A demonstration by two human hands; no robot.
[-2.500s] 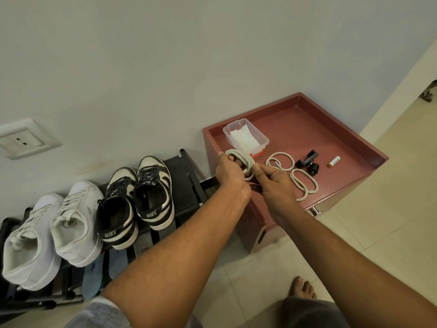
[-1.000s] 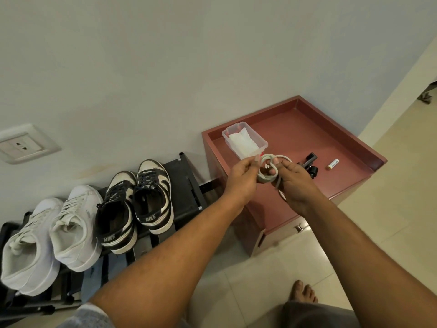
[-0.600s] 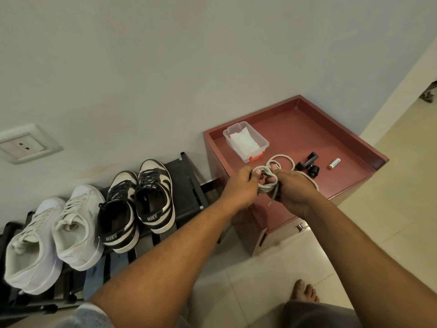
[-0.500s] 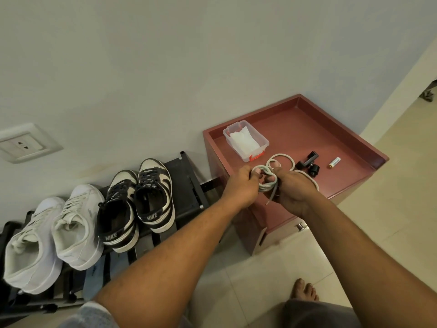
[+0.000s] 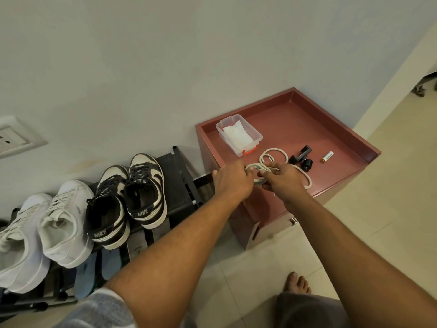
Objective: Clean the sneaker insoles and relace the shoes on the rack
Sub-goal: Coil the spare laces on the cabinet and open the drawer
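As left hand (image 5: pixel 233 179) and right hand (image 5: pixel 285 183) each clutch 1 end, the coiled lace (image 5: pixel 257 167) runs sideways — hand to hand.

Looped off-white laces (image 5: pixel 256 167) atop maroon cabinet (image 5: pixel 307 129)

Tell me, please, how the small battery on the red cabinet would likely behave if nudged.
The battery is a cylinder lying on its side, so it would probably roll at a light push. The cabinet's raised rim should likely stop it. It looks smooth, so it may slip from a pinch.
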